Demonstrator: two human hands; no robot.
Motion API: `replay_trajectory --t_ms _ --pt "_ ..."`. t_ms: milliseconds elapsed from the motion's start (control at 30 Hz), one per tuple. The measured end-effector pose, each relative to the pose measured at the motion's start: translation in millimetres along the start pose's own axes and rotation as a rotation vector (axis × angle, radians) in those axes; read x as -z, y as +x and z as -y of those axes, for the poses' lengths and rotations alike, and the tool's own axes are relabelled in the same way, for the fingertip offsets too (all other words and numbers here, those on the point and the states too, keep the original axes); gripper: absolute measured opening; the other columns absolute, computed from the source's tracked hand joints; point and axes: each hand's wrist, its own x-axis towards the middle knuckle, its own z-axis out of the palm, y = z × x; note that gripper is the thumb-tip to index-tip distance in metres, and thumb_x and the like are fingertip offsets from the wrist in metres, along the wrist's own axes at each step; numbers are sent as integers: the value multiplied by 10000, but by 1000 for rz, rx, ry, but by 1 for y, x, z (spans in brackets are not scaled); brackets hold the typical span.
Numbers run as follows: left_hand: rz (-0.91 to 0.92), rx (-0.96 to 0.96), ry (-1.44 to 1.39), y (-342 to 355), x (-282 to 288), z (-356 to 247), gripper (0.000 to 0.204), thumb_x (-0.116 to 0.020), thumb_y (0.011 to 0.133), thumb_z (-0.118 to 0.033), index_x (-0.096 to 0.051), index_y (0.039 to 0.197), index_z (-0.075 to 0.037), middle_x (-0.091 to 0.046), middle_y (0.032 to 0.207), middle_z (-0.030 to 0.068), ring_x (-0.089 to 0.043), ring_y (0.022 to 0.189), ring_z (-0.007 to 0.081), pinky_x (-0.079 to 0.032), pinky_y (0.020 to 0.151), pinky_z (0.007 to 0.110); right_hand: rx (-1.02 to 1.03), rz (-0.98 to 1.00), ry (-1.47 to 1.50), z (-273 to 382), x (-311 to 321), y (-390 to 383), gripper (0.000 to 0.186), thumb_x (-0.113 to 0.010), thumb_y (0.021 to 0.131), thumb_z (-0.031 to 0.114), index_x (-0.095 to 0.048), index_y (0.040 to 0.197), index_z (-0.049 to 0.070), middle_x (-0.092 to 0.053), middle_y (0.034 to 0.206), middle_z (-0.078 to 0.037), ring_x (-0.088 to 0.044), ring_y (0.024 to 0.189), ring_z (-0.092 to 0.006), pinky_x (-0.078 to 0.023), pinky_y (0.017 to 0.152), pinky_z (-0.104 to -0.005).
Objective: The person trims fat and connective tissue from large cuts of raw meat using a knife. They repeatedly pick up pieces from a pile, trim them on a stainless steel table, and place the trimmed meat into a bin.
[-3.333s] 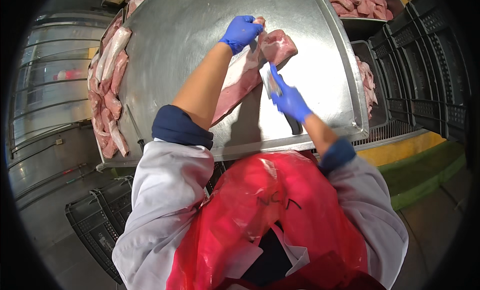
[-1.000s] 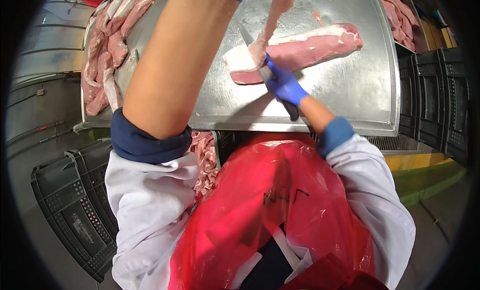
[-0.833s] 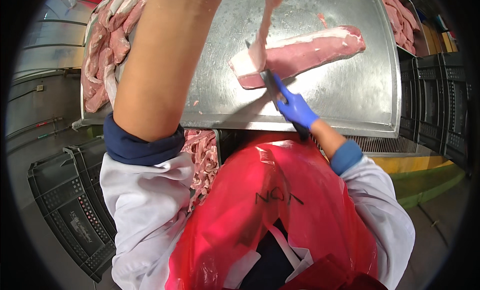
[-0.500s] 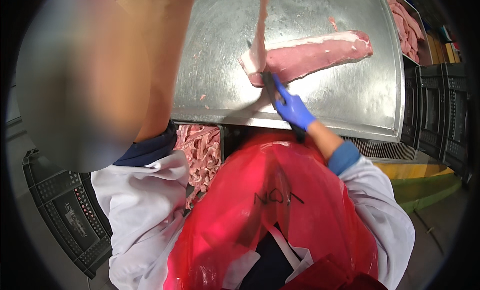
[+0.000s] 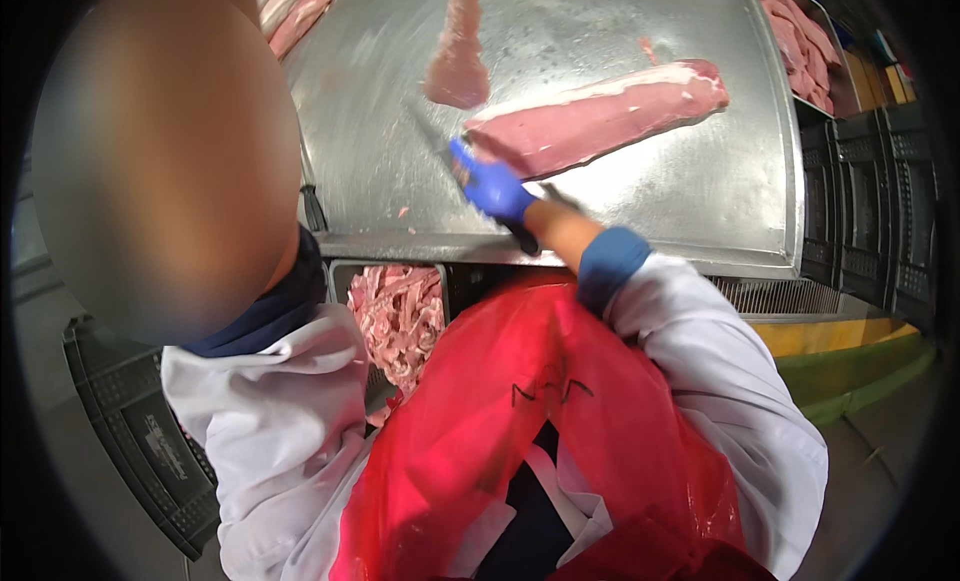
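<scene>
My right hand [image 5: 498,191], in a blue glove, is closed round a knife [image 5: 430,131] whose blurred blade points up and left over the metal table [image 5: 700,206]. Just beyond that hand lies a long pink piece of meat [image 5: 605,119] with a white fatty edge; the glove covers part of its near left end. A pale strip of meat [image 5: 460,66] comes down from the top edge, its lower end apart from the long piece. My left arm is raised at the left, partly behind a blurred patch, and its hand is out of view.
A dark bin of meat trimmings [image 5: 395,316] stands below the table's near edge. More meat [image 5: 295,16] lies at the table's far left, and a metal tray of meat [image 5: 800,56] is at the far right. Black crates [image 5: 870,211] stack on the right; another crate [image 5: 150,451] is lower left.
The strip's lower end has come away from the long piece and moved left. My right hand with the knife has swung left, and my left arm has shifted left.
</scene>
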Motion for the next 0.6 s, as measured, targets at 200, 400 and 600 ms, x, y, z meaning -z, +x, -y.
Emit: replay_trajectory --t_ms 200,400,600 --pt "126 34 230 70 -77 28 141 -625 929 -189 -609 948 -50 -592 806 15 -544 698 101 -434 609 242 -48 -31 97 23 98 -113 766 -514 936 141 -170 1607 279 -625 786 -191 -620 677 -271 -522 700 -391" --pt "287 41 481 164 -173 83 195 -648 926 -223 -622 994 -42 -612 840 23 -564 731 115 -457 649 259 -171 -471 136 -69 243 -158 782 -560 898 131 -245 1584 334 -641 721 -121 -631 563 -219 -549 596 -378" --pt "378 61 672 218 -212 127 254 -671 924 -257 -636 1040 -34 -633 874 31 -585 764 128 -480 689 275 -219 -667 156 -77 358 -115 702 -517 911 115 -296 1573 192 -622 796 -170 -644 610 -237 -538 585 -364"
